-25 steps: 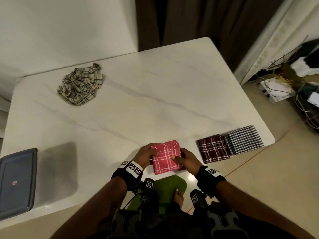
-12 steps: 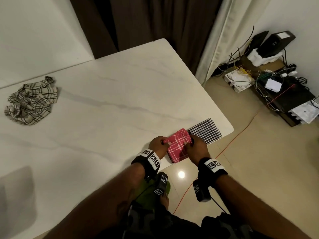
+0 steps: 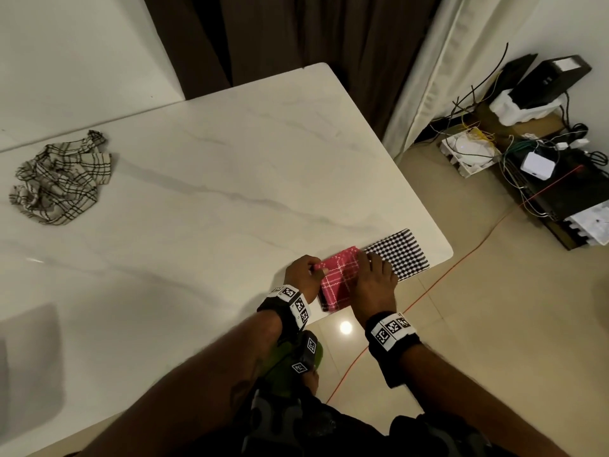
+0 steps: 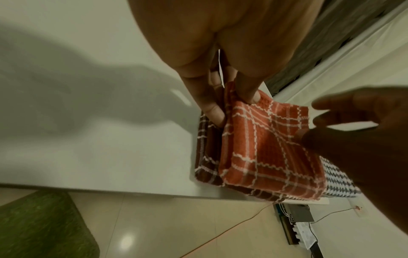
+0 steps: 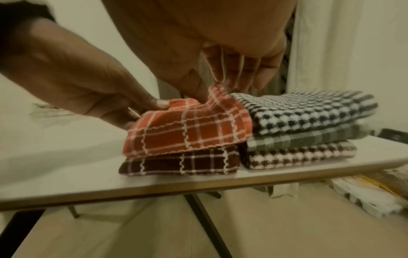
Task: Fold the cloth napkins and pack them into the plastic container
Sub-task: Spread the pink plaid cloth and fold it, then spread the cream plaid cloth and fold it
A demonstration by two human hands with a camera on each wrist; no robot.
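A folded red plaid napkin [image 3: 339,280] lies on top of a folded dark maroon plaid napkin [image 5: 176,164] at the front right corner of the white marble table [image 3: 204,232]. My left hand [image 3: 314,270] pinches the red napkin's left edge between thumb and fingers [image 4: 249,94]. My right hand [image 3: 369,268] pinches its far right corner, with the thumb [image 5: 197,87] on top. Right beside it stands a stack with a black-and-white houndstooth napkin [image 3: 398,253] on top, over a green plaid napkin [image 5: 304,139] and a brown houndstooth napkin [image 5: 298,155]. The plastic container is out of view.
A crumpled beige plaid napkin [image 3: 59,183] lies at the far left of the table. Both stacks sit close to the table's front and right edges. Cables and boxes [image 3: 534,166] clutter the floor on the right. A green mat [image 4: 42,225] lies under the table edge.
Both hands carried the red napkin to the right and set it on the maroon napkin beside the houndstooth stack. My head turned right, so the container left the view.
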